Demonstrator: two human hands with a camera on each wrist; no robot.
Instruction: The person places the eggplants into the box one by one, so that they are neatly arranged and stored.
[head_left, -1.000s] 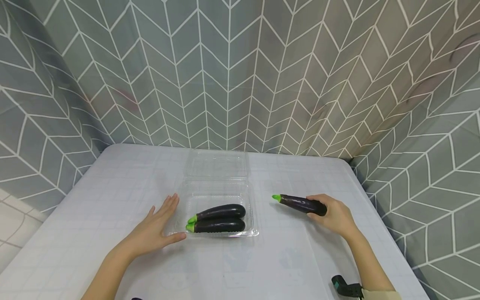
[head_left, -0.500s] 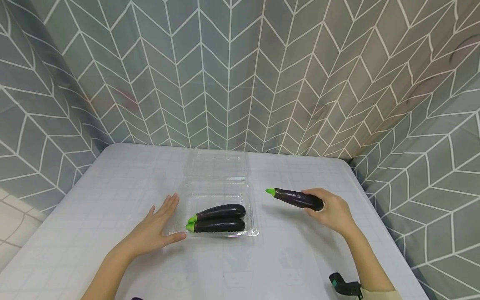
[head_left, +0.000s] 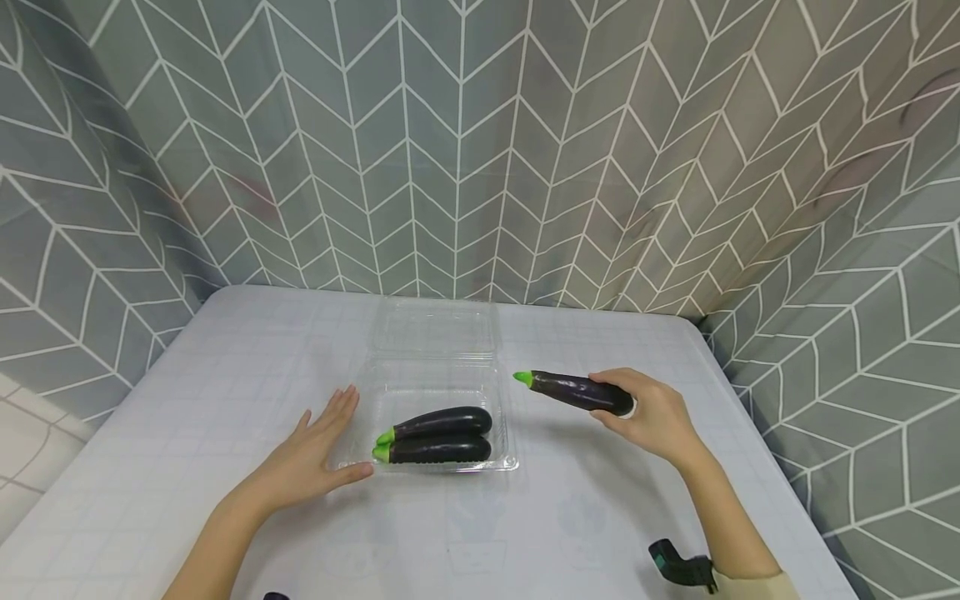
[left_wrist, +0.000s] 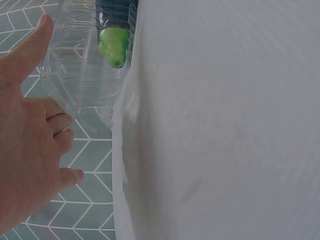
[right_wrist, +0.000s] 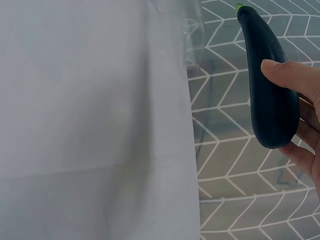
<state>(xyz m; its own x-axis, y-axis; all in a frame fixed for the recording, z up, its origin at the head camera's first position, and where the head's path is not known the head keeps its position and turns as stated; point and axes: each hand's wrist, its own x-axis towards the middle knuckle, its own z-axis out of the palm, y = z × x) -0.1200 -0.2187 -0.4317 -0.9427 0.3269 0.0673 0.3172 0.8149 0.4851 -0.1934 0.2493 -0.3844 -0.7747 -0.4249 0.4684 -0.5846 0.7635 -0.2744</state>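
My right hand (head_left: 651,413) grips a dark purple eggplant (head_left: 573,389) by its thick end, the green stem pointing left. In the right wrist view that eggplant (right_wrist: 270,85) is held above the table, thumb on one side and fingers on the other. A clear plastic clamshell box (head_left: 495,392) lies with its lid folded back in the middle. Two more eggplants (head_left: 441,450) rest side by side in its near half, green stems to the left. Beside the box's left edge, my left hand (head_left: 311,462) has its fingers spread, the thumb and fingertips right at the rim.
A white cloth covers the table (head_left: 570,517). Grey curtains (head_left: 450,150) with a white chevron pattern hang behind it and at both sides. A black device (head_left: 682,568) sits on my right wrist by the sleeve.
My right hand has lifted the eggplant and carried it leftward, closer to the box. The left hand and the two boxed eggplants stay where they were.
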